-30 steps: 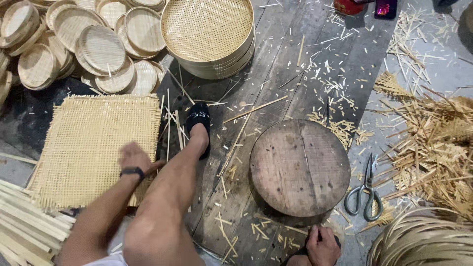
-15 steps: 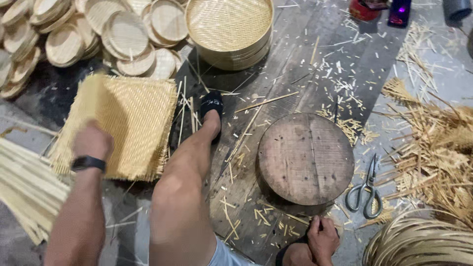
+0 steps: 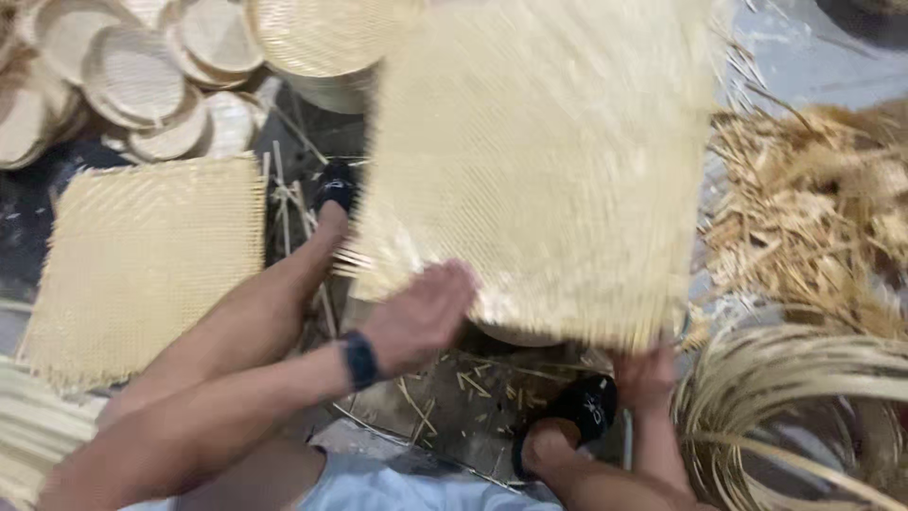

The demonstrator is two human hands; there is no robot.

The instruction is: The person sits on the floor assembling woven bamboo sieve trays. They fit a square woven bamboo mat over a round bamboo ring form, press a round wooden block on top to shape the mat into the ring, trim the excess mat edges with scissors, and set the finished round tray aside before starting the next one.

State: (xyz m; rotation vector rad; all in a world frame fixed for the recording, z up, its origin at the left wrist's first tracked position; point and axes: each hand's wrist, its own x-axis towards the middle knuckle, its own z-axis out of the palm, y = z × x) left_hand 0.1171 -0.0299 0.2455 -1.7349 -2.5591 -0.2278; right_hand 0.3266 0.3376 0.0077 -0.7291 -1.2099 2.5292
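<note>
A large square woven bamboo mat (image 3: 539, 161) fills the middle of the view, blurred by motion, and hides the round wooden block under it. My left hand (image 3: 421, 317), with a black band on the wrist, presses on the mat's near left edge. My right hand (image 3: 646, 376) grips the mat's near right edge from below. A second woven mat (image 3: 142, 265) lies flat on the floor at the left, beside my left leg and its black sandal (image 3: 336, 185).
Stacks of round woven trays (image 3: 123, 85) and a round woven basket (image 3: 322, 43) stand at the back left. Bamboo shavings (image 3: 813, 218) pile up at the right, coiled bamboo strips (image 3: 804, 416) at the lower right, long bamboo strips (image 3: 28, 435) at the lower left.
My left hand has lifted a woven mat from the left pile and swung it over the wooden block. My right hand has come up to take its edge. The camera has moved closer.
</note>
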